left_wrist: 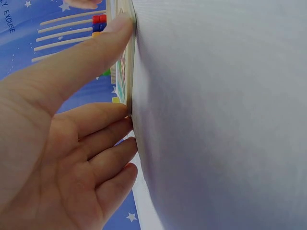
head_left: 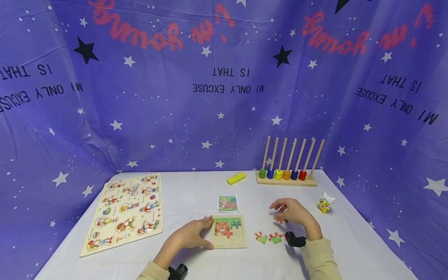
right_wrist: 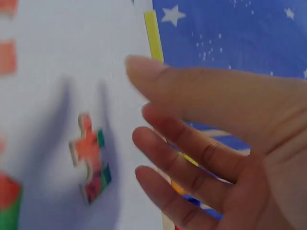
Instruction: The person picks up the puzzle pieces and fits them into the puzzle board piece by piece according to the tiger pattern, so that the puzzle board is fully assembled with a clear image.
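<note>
My left hand (head_left: 191, 234) rests at the left side of a wooden puzzle board (head_left: 229, 245); thumb and fingertips touch its edge, spread apart. Inside the frame, a partly assembled picture shows an orange tiger (head_left: 222, 228) with green and blue pieces at the upper right. My right hand (head_left: 293, 211) hovers over the table to the right, fingers loosely bent and holding nothing. Below it lies a red-and-green puzzle piece (right_wrist: 88, 153), apart from the fingertips in the right wrist view. More loose pieces (head_left: 275, 238) lie between the board and the right wrist.
Behind the board lies a picture card (head_left: 228, 203). Farther back are a yellow block (head_left: 236, 179) and a wooden peg rack (head_left: 287, 181) with colored beads. A small yellow-and-white figurine (head_left: 325, 203) stands at right. A large peg-puzzle board (head_left: 122, 214) occupies the left side.
</note>
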Demonstrator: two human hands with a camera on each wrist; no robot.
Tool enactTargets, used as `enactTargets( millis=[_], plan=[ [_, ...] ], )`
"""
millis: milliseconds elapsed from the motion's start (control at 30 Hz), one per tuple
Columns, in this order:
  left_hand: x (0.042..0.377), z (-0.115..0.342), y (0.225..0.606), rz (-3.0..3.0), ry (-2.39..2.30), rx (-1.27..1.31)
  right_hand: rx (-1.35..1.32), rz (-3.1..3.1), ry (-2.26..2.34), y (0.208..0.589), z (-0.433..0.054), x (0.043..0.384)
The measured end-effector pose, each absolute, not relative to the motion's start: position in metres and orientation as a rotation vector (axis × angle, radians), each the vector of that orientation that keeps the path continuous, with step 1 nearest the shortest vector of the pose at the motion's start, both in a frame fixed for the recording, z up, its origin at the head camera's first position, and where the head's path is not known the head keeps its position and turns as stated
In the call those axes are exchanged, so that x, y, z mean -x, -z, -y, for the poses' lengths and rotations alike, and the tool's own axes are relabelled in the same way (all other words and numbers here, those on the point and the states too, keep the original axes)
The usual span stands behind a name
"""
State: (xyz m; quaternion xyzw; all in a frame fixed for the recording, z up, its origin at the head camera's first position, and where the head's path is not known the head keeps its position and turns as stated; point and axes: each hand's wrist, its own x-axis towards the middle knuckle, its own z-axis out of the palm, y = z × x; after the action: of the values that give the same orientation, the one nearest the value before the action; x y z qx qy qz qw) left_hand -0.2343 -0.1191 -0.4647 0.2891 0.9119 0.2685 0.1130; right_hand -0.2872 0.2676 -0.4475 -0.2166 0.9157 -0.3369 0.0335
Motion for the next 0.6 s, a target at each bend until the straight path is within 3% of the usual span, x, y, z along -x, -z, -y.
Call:
enactTargets(
  millis=[600],
  plan=[
    [0.234, 0.119, 0.465, -2.665, -0.812, -0.866, 0.417, -2.773, 1.006, 0.456, -0.294, 0.285]
  ],
)
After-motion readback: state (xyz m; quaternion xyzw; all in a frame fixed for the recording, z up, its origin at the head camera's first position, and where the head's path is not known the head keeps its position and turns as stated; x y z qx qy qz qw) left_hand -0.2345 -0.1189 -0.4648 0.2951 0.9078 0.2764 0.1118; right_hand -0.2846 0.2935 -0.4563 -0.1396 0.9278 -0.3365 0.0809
